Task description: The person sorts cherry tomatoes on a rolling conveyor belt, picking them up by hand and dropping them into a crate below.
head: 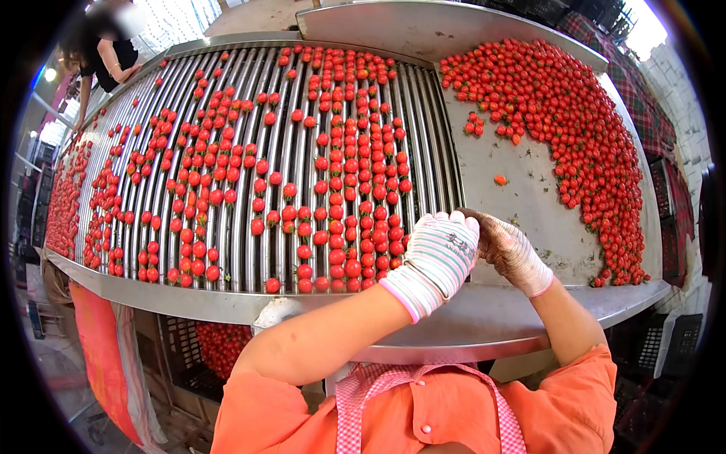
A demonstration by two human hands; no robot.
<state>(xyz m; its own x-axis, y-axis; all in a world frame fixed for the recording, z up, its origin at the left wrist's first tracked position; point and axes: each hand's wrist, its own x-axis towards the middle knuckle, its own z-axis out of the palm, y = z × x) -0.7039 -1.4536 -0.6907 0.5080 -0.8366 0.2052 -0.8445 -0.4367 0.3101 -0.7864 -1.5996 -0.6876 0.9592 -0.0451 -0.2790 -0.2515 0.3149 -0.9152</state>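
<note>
My left hand (439,255), in a white glove with green stripes and writing on its back, is curled over the right end of the metal roller conveyor (249,198). Its palm faces away, so anything inside it is hidden. Touching or almost touching it at the fingertips is my right hand (507,249), whose glove is stained brown; its fingers bend toward the left hand. Red cherry tomatoes (351,221) sit in rows between the rollers, some close beside my left hand. To the right, a large heap of cherry tomatoes (567,113) covers part of the steel tray (493,215).
One orange-red tomato (499,180) and bits of green stem lie on the tray. A steel rim (471,323) runs along my side. Below it stands a black crate (181,346) of tomatoes. Across the conveyor at far left is another person (108,57); a steel side wall (397,28) borders the back.
</note>
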